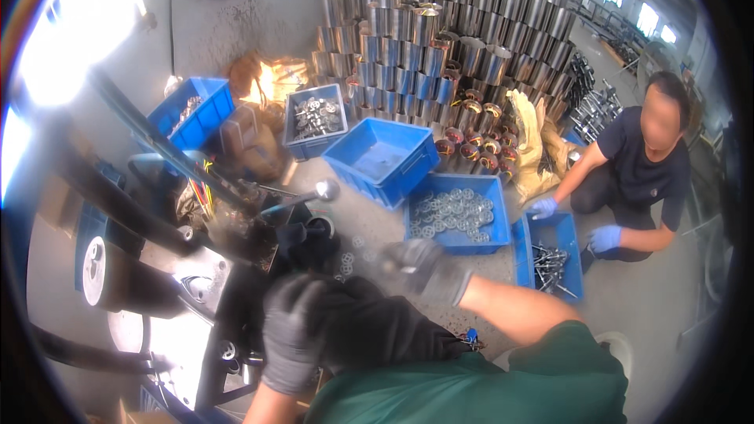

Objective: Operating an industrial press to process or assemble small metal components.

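My left hand (292, 338), in a dark grey work glove, is beside my black-clad leg (377, 330), close to the machine (212, 298) on the left. Its fingers are blurred and partly hidden. My right hand (428, 271), gloved the same way, reaches out over the floor in front of my knee. Motion smears its fingertips, so I cannot make out whether they hold anything. Just left of it, several round spoked metal discs (347, 264) lie on the floor. Beyond it stands a blue crate (499, 245) with many similar discs (455, 216).
An empty blue crate (385, 149) and a grey bin of metal parts (316, 114) stand farther back. Shiny metal cylinders (408, 55) are stacked behind. At right, a gloved co-worker (640, 165) squats by a blue crate of shafts (550, 263). A machine lever (302, 200) juts out at left.
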Available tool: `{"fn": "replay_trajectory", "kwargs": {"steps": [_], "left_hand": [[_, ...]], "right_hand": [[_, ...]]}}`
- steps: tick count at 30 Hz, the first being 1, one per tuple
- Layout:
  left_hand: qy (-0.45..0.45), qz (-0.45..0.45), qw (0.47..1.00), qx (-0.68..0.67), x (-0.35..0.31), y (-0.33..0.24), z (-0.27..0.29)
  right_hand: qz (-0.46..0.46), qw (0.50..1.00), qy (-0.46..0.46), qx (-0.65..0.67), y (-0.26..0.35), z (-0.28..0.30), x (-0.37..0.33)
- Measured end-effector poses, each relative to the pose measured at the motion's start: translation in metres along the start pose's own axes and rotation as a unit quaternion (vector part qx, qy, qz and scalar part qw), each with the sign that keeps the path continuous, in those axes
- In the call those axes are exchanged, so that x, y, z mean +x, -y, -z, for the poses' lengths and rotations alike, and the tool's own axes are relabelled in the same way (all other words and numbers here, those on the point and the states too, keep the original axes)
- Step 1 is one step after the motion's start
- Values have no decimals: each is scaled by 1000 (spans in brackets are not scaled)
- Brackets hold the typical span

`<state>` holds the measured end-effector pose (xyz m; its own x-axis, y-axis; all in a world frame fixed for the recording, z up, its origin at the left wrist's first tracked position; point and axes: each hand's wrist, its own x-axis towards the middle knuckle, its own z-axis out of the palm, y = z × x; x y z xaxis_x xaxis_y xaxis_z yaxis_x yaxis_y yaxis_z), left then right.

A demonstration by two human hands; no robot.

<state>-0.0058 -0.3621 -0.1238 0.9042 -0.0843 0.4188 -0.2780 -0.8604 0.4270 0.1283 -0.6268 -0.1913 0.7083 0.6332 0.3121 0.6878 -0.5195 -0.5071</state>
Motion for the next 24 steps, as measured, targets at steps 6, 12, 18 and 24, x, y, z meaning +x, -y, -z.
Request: {"fn": "replay_trajectory", "kwargs": {"steps": [6, 12, 18, 24], "left_hand": [[-199, 209, 943, 165, -111, 126, 100], [-414, 517, 734, 147, -265, 222, 188], [-347, 603, 715, -69, -325, 233, 184], [-299, 600, 741, 48, -313, 224, 188]], "right_hand": [[-310, 897, 113, -295, -260, 33, -184], [-479, 753, 389, -230, -355, 83, -343], [-287, 928, 217, -102, -287, 5, -154], [138, 989, -32, -33, 13, -30, 97]]}}
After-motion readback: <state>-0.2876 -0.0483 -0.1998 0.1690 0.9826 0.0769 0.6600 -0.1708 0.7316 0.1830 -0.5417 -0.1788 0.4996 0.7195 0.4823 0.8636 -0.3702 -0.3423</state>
